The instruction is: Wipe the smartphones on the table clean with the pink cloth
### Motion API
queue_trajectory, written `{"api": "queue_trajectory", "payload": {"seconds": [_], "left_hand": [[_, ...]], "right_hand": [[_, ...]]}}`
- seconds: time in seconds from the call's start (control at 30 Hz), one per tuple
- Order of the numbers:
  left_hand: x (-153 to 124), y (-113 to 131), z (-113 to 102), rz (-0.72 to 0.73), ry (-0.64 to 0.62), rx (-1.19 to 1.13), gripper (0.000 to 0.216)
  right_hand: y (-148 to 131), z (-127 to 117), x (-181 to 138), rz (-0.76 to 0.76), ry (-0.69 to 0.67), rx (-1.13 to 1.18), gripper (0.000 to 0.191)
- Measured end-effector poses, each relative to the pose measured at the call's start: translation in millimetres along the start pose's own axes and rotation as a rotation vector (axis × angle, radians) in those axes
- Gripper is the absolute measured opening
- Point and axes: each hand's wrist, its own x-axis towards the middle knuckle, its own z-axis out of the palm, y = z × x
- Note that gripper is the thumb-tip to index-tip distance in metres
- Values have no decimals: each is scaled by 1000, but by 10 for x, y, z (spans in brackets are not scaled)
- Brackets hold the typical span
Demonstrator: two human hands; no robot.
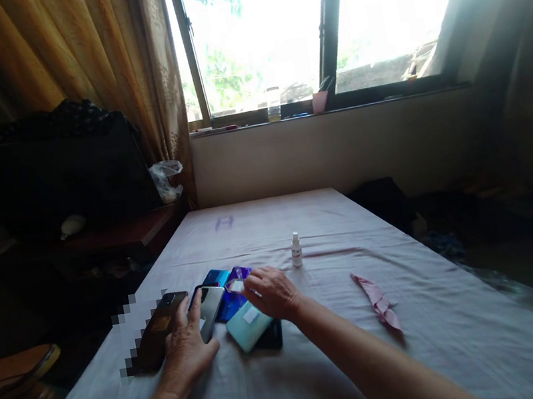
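Note:
My left hand [185, 344] has its fingers spread, with fingertips resting over the silver phone [208, 310] and close to a dark phone [159, 334] on its left. My right hand [273, 289] is closed, its fingers curled at the right edge of a purple-blue phone [232, 307] that has a pale patch on it; what the fingertips grip is hidden. A light-teal phone [249, 326] lies below that hand, partly over a black phone [273, 339]. Behind the group shows a bright blue phone [215, 277], partly covered.
A small white bottle [296, 251] stands upright beyond my right hand. A crumpled pink cloth [378, 303] lies to the right on the white-sheeted table [335, 377]. A wooden chair [14, 367] is at the left, and a window ledge [244, 124] runs along the back.

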Motion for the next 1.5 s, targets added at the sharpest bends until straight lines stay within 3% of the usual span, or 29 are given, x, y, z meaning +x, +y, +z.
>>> {"api": "queue_trajectory", "payload": {"seconds": [0.13,0.23,0.37,0.5,0.63,0.73,0.93,1.1,1.2,1.37,1.5], "left_hand": [[291,-54,-22,94,-41,3,93],[460,-79,-82,156,-103,3,88],[504,-44,-148,177,-110,38,76],[286,175,-72,246,-26,50,63],[-53,569,147,548,146,-46,53],[-198,852,290,691,104,-58,53],[-29,1081,344,399,-11,49,40],[83,1225,352,294,43,17,38],[3,1550,397,328,67,-52,40],[-263,2455,604,554,-88,-273,43],[-310,2965,810,552,-181,-445,50]], "right_hand": [[515,-120,-329,410,242,-30,31],[855,-117,-453,569,308,-28,53],[1033,-19,-406,600,253,5,83],[1054,44,-296,616,178,30,79],[1092,-61,-332,622,155,52,76],[1157,-286,-545,645,170,69,77],[1441,-851,-1353,786,368,174,74],[1629,-948,-1844,904,422,275,74],[1642,-909,-1904,934,405,302,74],[1602,-909,-1869,909,356,193,70],[1583,-922,-1885,895,358,149,66]]}}
